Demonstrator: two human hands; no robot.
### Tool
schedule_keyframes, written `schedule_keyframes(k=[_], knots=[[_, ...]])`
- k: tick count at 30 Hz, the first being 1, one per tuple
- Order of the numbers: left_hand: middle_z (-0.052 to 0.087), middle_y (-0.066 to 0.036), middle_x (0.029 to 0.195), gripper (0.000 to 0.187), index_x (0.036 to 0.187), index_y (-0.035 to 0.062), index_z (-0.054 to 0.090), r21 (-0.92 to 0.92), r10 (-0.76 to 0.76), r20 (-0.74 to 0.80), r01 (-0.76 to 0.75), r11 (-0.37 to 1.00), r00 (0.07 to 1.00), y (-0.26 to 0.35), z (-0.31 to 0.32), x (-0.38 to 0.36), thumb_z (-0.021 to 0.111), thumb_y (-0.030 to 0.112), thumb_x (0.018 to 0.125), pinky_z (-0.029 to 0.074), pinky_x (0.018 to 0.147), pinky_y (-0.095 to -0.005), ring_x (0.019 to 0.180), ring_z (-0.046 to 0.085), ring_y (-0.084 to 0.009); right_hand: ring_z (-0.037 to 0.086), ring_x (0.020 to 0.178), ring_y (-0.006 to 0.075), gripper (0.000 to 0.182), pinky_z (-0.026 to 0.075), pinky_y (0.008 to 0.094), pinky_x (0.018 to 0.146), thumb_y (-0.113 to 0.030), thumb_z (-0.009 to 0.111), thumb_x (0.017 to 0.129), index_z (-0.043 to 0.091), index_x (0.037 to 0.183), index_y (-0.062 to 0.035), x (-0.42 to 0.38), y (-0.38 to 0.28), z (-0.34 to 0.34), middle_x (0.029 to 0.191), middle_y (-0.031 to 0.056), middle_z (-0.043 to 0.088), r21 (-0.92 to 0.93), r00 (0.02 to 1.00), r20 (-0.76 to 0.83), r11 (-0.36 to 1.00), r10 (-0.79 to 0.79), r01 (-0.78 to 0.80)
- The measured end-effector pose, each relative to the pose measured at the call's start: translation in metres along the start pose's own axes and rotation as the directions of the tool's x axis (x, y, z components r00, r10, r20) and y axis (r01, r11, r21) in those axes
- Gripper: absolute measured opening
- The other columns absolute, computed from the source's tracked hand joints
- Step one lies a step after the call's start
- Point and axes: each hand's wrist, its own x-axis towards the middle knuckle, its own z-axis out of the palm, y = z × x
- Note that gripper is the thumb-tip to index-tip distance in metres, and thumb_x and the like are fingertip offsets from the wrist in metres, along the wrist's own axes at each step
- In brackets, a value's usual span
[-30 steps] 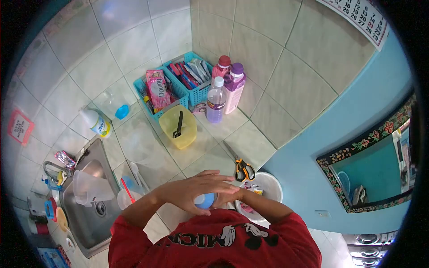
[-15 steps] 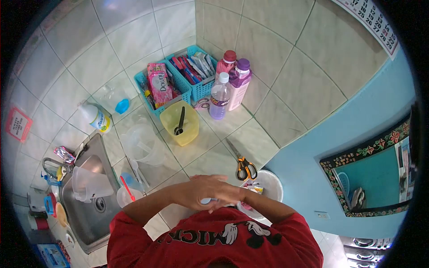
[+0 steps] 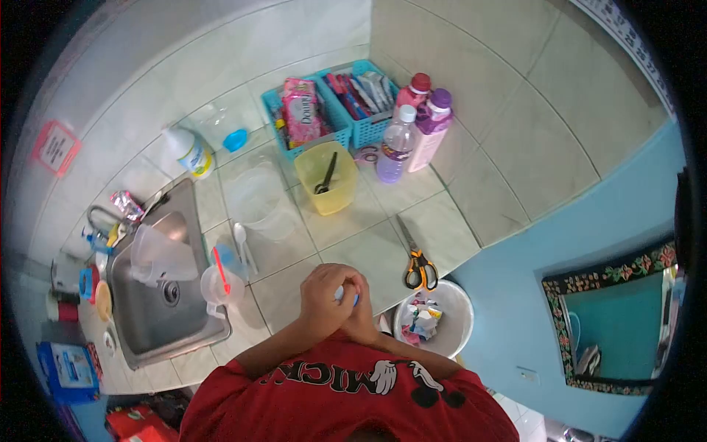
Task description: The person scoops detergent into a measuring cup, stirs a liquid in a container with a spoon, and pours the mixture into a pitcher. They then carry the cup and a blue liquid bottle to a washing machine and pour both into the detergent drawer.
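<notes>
My left hand [image 3: 324,293] and my right hand [image 3: 359,313] are closed together in front of the red shirt, over the counter's front edge. Between them shows a bit of a small white and blue thing [image 3: 340,293]; the fingers cover most of it, so its kind is hidden. Beyond my hands to the right lie black and orange scissors [image 3: 418,267] on the tiles. A yellow tub [image 3: 346,193] with a black measuring spoon [image 3: 328,174] in it stands farther back. To the left are a clear cup [image 3: 213,286] with a red-handled utensil [image 3: 221,267] and a white spoon [image 3: 241,239].
A steel sink [image 3: 147,317] with a clear plastic pitcher [image 3: 158,254] is on the left. Blue baskets [image 3: 340,136] of packets and several bottles [image 3: 394,151] stand at the back corner. A white bin [image 3: 464,313] with wrappers stands by the counter at the right.
My hands, spread and overlapping flat before, are now drawn closer together and curled around the small thing. The view has shifted, showing more of the bin and sink.
</notes>
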Motion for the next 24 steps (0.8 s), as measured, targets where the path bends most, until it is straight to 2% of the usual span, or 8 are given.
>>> schedule_keyframes(k=[4, 9, 15, 16, 17, 19, 20, 24], knots=[[0.06, -0.013, 0.099, 0.019, 0.088, 0.0063, 0.058, -0.027, -0.013, 0.147, 0.017, 0.999, 0.989, 0.003, -0.012, 0.006, 0.061, 0.006, 0.068, 0.042, 0.086, -0.0378, 0.097, 0.056, -0.0285, 0.044, 0.114, 0.0286, 0.081, 0.034, 0.0381, 0.096, -0.022, 0.078, 0.058, 0.035, 0.124, -0.0025, 0.02, 0.002, -0.03, 0.12, 0.0169, 0.045, 0.063, 0.882, 0.434, 0.971, 0.183, -0.232], [0.033, -0.013, 0.138, 0.044, 0.116, 0.0118, 0.052, -0.579, 0.491, 0.569, -0.102, 0.809, 0.659, 0.01, -0.033, 0.051, 0.063, 0.017, 0.074, 0.018, 0.105, -0.0463, 0.129, 0.029, -0.0292, 0.043, 0.116, 0.0259, 0.1, 0.032, 0.0362, 0.099, -0.034, 0.083, 0.051, 0.032, 0.13, -0.0024, 0.048, -0.037, -0.06, 0.123, 0.0161, 0.046, -0.042, 0.624, 0.757, 0.968, 0.194, -0.249], [0.054, -0.01, 0.118, 0.043, 0.113, 0.0113, 0.057, -0.811, 0.793, 0.58, 0.039, 0.584, 0.186, 0.035, -0.032, 0.078, 0.061, 0.001, 0.071, 0.041, 0.089, -0.0352, 0.108, 0.052, -0.0237, 0.043, 0.115, 0.0245, 0.095, 0.033, 0.0346, 0.099, -0.033, 0.084, 0.048, 0.038, 0.126, -0.0031, 0.093, -0.039, -0.069, 0.123, 0.0152, 0.045, 0.225, -0.001, 0.973, 0.954, -0.23, -0.2], [0.064, -0.007, 0.096, 0.027, 0.093, 0.0105, 0.065, -0.82, 0.765, 0.567, 0.116, 0.561, 0.304, 0.044, -0.035, 0.076, 0.058, -0.003, 0.071, 0.045, 0.082, -0.0332, 0.088, 0.06, -0.0211, 0.043, 0.115, 0.0243, 0.094, 0.033, 0.0343, 0.099, -0.033, 0.084, 0.048, 0.04, 0.125, -0.0033, 0.094, -0.037, -0.07, 0.123, 0.015, 0.045, 0.261, -0.03, 0.961, 0.941, -0.273, -0.214], [0.064, -0.007, 0.096, 0.027, 0.093, 0.0105, 0.065, -0.821, 0.769, 0.567, 0.125, 0.557, 0.295, 0.044, -0.036, 0.078, 0.058, -0.003, 0.071, 0.045, 0.082, -0.0332, 0.088, 0.06, -0.0211, 0.043, 0.115, 0.0243, 0.094, 0.033, 0.0343, 0.099, -0.033, 0.084, 0.048, 0.04, 0.125, -0.0033, 0.088, -0.044, -0.071, 0.123, 0.015, 0.045, 0.26, -0.016, 0.963, 0.941, -0.27, -0.216], [0.065, -0.005, 0.081, 0.02, 0.086, 0.0084, 0.064, -0.685, 0.585, 0.71, 0.193, 0.703, 0.392, 0.039, -0.042, 0.079, 0.056, -0.003, 0.071, 0.044, 0.084, -0.0339, 0.077, 0.062, -0.0218, 0.045, 0.112, 0.0248, 0.09, 0.035, 0.0347, 0.096, -0.029, 0.083, 0.048, 0.041, 0.124, -0.0034, 0.071, -0.063, -0.07, 0.121, 0.0145, 0.047, 0.05, 0.435, 0.885, 0.894, 0.167, -0.445], [0.065, -0.005, 0.081, 0.02, 0.086, 0.0084, 0.064, -0.683, 0.584, 0.713, 0.197, 0.703, 0.387, 0.033, -0.04, 0.078, 0.056, -0.003, 0.071, 0.044, 0.084, -0.0339, 0.077, 0.062, -0.0218, 0.047, 0.11, 0.026, 0.089, 0.037, 0.0359, 0.094, -0.025, 0.082, 0.047, 0.04, 0.123, -0.003, 0.071, -0.063, -0.067, 0.118, 0.0143, 0.048, -0.024, 0.489, 0.832, 0.898, 0.262, -0.439], [0.065, -0.004, 0.074, 0.016, 0.08, 0.0052, 0.062, -0.398, 0.278, 0.456, -0.086, 0.914, 0.846, -0.006, -0.014, 0.065, 0.054, -0.003, 0.069, 0.043, 0.087, -0.0362, 0.075, 0.063, -0.0201, 0.049, 0.109, 0.0232, 0.088, 0.039, 0.0357, 0.092, -0.017, 0.083, 0.054, 0.035, 0.127, -0.0043, 0.058, -0.019, -0.046, 0.121, 0.0125, 0.048, -0.003, 0.823, 0.561, 0.995, 0.088, -0.104]])
